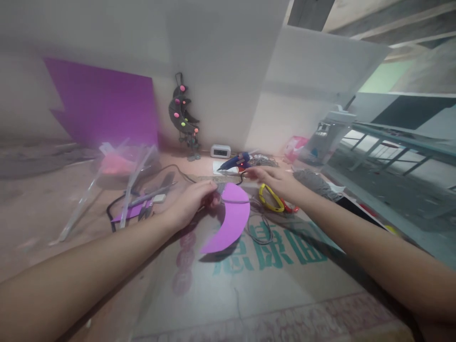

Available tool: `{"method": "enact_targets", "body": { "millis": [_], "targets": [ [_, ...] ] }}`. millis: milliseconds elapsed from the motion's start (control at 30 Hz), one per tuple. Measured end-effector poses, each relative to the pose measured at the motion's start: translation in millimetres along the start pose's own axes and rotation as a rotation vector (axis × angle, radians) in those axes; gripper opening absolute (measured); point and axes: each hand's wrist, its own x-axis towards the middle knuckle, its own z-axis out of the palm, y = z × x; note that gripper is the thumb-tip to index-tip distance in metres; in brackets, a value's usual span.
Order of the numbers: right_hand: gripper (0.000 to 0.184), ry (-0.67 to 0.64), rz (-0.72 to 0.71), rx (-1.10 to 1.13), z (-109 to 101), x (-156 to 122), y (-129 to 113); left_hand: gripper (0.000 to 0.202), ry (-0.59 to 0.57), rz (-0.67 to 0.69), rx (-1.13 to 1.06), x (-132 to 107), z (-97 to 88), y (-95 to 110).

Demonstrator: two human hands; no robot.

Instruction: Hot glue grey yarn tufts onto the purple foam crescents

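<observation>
My left hand [199, 200] is closed on the upper end of a purple crescent-moon cutout [238, 209]. Grey yarn [220, 188] is wrapped around that tip, and a strand crosses the crescent's face. The yarn's loose loop [261, 232] lies on the table to the right. My right hand [269, 179] stretches forward with its fingers extended, the fingertips just beside a blue glue gun [235, 162] with a small red light. I see nothing held in it. Below that hand lie yellow-handled scissors [270, 198], with a red handle [290, 207] alongside.
A decorated grey crescent [178, 111] with colored balls hangs against the wall. Purple sheets [110, 104] lean at left, near clear glue sticks [133, 183] and a cutter. A small white clock [220, 151] stands at the back; a grey yarn bundle [315, 185] lies right.
</observation>
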Motion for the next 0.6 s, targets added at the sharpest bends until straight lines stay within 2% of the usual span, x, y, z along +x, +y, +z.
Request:
{"method": "enact_targets", "body": {
  "millis": [100, 167, 267, 333, 367, 467, 533, 600],
  "targets": [
    [0.046, -0.072, 0.139, 0.291, 10.6, -28.0, -22.2, 0.029, -0.007, -0.013, 0.017, -3.6, 1.4, 0.8],
    [0.048, -0.172, 0.226, 0.443, 15.6, -39.4, -31.7, 0.03, -0.021, -0.009, 0.04, -4.4, 1.9, 1.5],
    [0.05, -0.429, 0.249, 0.577, 10.6, -41.7, -34.3, 0.027, -0.03, -0.007, -0.001, -2.1, 1.7, 2.9],
    [0.044, -0.598, 0.232, 0.539, -3.5, -37.3, -30.8, 0.024, 0.024, -0.028, -0.084, 0.8, 1.3, 4.7],
    [0.037, -0.611, 0.227, 0.496, -13.4, -35.2, -28.7, 0.023, 0.068, -0.039, -0.135, 2.1, 1.1, 5.9],
    [0.029, -0.506, 0.23, 0.386, -50.1, -33.9, -24.5, 0.022, 0.148, -0.066, -0.231, 4.1, 0.8, 9.4],
    [0.026, -0.414, 0.292, 0.343, -76.0, -38.5, -23.8, 0.021, 0.135, -0.073, -0.229, 4.0, 0.8, 9.8],
    [0.025, -0.286, 0.279, 0.353, -99.5, -45.7, -23.7, 0.022, 0.092, -0.062, -0.187, 3.4, 0.4, 7.9]
  ]
}}
